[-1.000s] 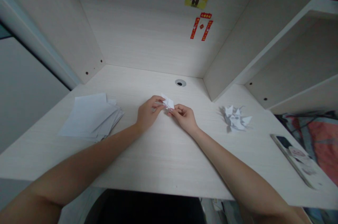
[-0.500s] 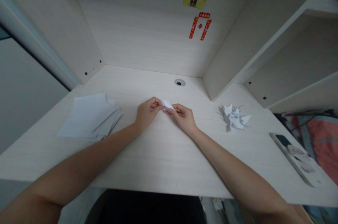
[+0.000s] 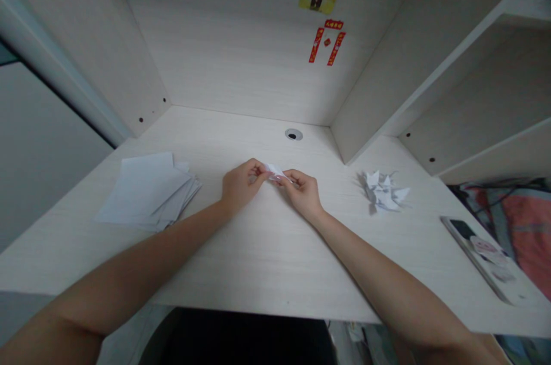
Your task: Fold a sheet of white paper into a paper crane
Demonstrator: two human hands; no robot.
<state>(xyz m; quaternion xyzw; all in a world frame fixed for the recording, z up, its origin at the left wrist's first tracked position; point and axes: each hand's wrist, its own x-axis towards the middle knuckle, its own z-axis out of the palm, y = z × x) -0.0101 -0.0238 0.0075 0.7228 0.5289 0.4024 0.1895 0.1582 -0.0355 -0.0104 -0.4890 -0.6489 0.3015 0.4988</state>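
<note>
A small folded piece of white paper (image 3: 274, 169) is pinched between my two hands, just above the middle of the desk. My left hand (image 3: 243, 181) grips its left end between thumb and fingers. On its right end, the thumb and fingertips of my right hand (image 3: 303, 190) are closed. The fingers cover part of the paper, so its exact folded shape is hard to make out. Off to the right lies a cluster of folded white paper figures (image 3: 384, 191) with pointed tips. A stack of white paper sheets (image 3: 144, 187) sits to the left.
The pale wooden desk (image 3: 241, 273) has a round cable hole (image 3: 293, 135) near its back panel. A phone (image 3: 482, 259) lies at the right edge, beside red and grey cloth (image 3: 525, 216). Shelf walls (image 3: 383, 84) rise at the right. Red stickers (image 3: 316, 45) are on the back panel.
The fingers of my right hand have shifted slightly along the paper, and the paper's visible part has tilted a little. Both hands stay in nearly the same place.
</note>
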